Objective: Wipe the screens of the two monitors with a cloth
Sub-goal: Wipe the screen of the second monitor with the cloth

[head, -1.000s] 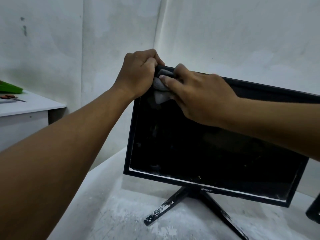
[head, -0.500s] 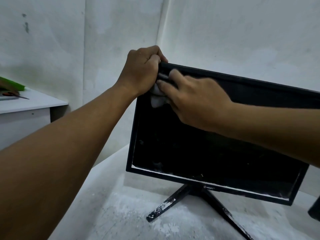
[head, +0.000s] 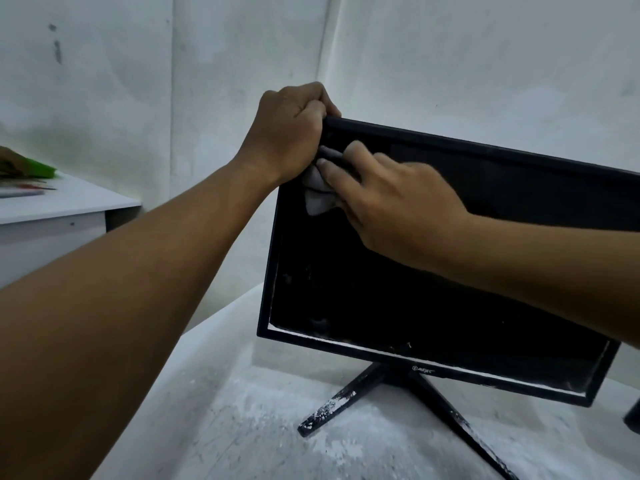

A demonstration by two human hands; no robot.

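cloth (head: 317, 195) pressed by right hand (head: 391, 209), slid lower down monitor (head: 415, 306) screen, upper centre; left hand (head: 289, 133) still clamps top corner; wiping barely begun.

white table (head: 214, 427), monitor (head: 398, 306) standing on it
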